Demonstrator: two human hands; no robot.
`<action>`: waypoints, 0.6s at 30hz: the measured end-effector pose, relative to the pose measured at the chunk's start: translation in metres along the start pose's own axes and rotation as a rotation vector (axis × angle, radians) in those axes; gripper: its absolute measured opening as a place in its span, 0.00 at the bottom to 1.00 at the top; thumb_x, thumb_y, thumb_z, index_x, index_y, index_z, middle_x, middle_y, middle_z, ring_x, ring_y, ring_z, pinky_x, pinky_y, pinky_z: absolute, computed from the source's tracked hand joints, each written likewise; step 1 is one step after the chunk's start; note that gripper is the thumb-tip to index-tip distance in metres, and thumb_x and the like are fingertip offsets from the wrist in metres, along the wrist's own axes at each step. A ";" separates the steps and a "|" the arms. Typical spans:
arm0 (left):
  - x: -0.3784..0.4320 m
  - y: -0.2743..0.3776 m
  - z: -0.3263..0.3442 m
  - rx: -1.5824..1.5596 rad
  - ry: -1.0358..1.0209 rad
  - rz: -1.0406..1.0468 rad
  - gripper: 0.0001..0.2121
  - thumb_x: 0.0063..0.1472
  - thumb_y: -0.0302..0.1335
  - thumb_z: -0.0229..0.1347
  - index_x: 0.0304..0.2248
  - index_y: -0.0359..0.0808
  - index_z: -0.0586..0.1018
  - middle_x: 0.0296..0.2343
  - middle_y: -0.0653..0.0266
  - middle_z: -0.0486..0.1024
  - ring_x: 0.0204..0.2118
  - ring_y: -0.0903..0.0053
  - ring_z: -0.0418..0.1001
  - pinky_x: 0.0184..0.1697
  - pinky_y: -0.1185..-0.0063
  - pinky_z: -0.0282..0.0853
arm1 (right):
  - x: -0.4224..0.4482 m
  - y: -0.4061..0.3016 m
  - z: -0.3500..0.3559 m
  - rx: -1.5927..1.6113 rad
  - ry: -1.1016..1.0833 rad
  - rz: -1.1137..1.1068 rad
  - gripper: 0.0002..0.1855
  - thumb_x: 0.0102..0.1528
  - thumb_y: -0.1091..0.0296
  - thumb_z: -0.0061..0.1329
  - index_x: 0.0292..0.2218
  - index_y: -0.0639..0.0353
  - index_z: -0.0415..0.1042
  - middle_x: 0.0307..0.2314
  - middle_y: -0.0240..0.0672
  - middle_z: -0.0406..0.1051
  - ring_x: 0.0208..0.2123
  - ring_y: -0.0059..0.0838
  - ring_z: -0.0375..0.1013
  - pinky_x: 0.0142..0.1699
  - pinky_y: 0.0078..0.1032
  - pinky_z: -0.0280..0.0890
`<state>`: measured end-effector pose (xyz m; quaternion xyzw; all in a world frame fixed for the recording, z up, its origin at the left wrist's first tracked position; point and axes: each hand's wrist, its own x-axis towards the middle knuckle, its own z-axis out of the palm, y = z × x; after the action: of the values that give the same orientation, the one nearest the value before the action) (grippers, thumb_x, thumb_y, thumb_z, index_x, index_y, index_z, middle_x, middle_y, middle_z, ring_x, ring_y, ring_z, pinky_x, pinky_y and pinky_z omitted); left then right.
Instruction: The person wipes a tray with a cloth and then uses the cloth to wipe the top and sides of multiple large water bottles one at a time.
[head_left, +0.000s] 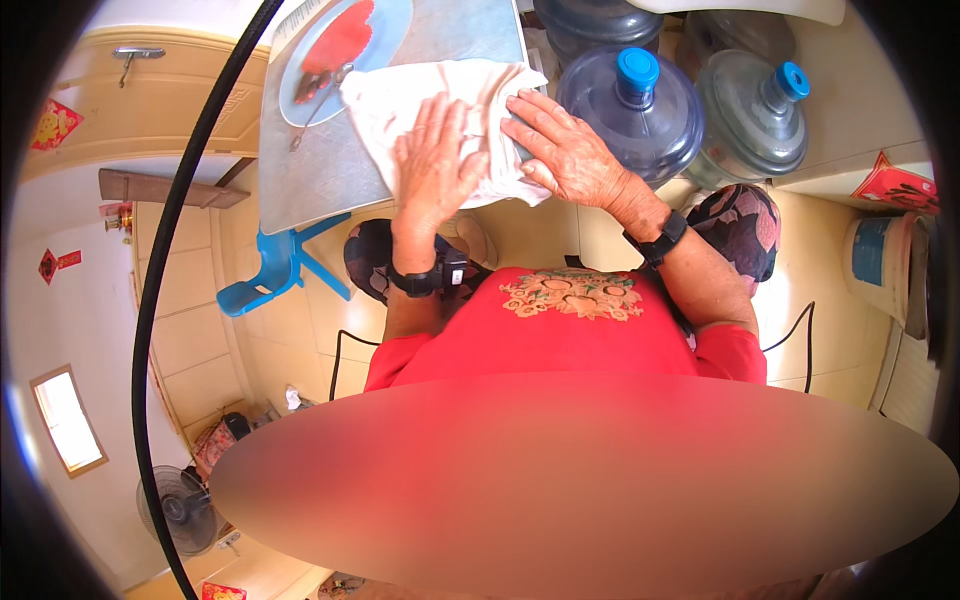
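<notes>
A white cloth (469, 82) lies spread over the near right corner of a grey table (322, 176), and its lower edge hangs past the table's front. My left hand (439, 161) rests flat on the cloth, thumb spread from the fingers. On the cloth's right side lies my right hand (574, 154), its fingers stretched over the folded edge. Whether its fingertips pinch any fabric is hard to see. Beside the cloth the tabletop bears a printed picture of a plate with red food (337, 41) and a spoon.
Large water-cooler bottles (630, 124) with blue caps stand close to my right hand, another bottle (750, 120) beyond. A blue plastic stool (262, 281) sits below the table's left side. A bucket (877, 262) stands at far right. A black cable (150, 300) crosses the left of the view.
</notes>
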<state>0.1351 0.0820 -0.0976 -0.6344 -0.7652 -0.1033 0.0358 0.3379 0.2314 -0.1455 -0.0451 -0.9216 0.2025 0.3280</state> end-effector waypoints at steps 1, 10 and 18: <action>0.000 0.008 0.000 -0.038 -0.008 0.034 0.37 0.60 0.48 0.54 0.64 0.36 0.61 0.67 0.54 0.53 0.70 0.57 0.49 0.63 0.48 0.49 | -0.001 0.000 0.001 0.023 -0.006 0.009 0.30 0.58 0.58 0.51 0.59 0.61 0.66 0.63 0.47 0.57 0.66 0.48 0.55 0.60 0.43 0.64; 0.014 0.002 -0.001 -0.138 -0.031 0.229 0.39 0.58 0.48 0.55 0.64 0.34 0.62 0.65 0.56 0.57 0.69 0.61 0.51 0.65 0.51 0.47 | 0.004 -0.011 -0.007 -0.062 0.008 -0.013 0.33 0.59 0.55 0.50 0.60 0.64 0.64 0.62 0.49 0.58 0.65 0.52 0.55 0.65 0.45 0.57; -0.004 -0.022 -0.029 -0.456 0.189 0.282 0.36 0.58 0.40 0.60 0.63 0.39 0.63 0.60 0.56 0.66 0.62 0.61 0.64 0.61 0.58 0.56 | 0.045 -0.034 -0.035 -0.072 -0.045 -0.090 0.32 0.60 0.56 0.49 0.62 0.58 0.62 0.63 0.49 0.57 0.64 0.55 0.57 0.66 0.45 0.57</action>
<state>0.1124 0.0691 -0.0727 -0.7139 -0.6197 -0.3253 -0.0226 0.3265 0.2223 -0.0810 -0.0106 -0.9366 0.1550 0.3140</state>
